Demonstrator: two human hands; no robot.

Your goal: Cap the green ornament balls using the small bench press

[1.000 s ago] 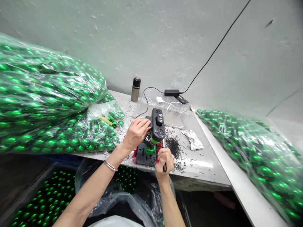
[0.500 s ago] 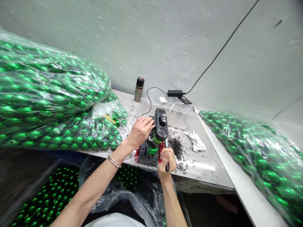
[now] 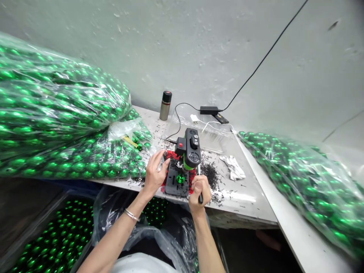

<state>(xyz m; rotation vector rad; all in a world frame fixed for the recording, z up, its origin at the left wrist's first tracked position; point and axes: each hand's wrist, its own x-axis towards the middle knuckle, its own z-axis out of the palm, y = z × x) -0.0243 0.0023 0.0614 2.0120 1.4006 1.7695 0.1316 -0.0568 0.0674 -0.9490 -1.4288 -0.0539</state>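
A small bench drill press [image 3: 192, 148] stands on the table, its black head above a dark slotted base plate [image 3: 172, 182]. Under the head sits a shiny green ball [image 3: 180, 178]. My right hand [image 3: 200, 191] is wrapped round the black-gripped lever [image 3: 200, 198] at the machine's right side. Left of the base, my left hand [image 3: 155, 170] is open, fingers stretched and thumb apart, with nothing visible in it. Small red pieces [image 3: 172, 154] lie around and behind the base plate. A pile of small black pieces [image 3: 209, 175] lies to the machine's right.
Clear bags of green balls lie left [image 3: 57, 113] and right [image 3: 307, 185]. Behind are a flask [image 3: 165, 105], a power adapter [image 3: 209, 110] and cables. White gloves [image 3: 233, 167] rest at right. A crate of green balls [image 3: 57, 235] and an open plastic bag [image 3: 142, 237] are below the edge.
My left hand has come off the drill press's left side, moving left and toward me, fingers opening. My right hand stays on the lever. The green ball now shows more plainly.
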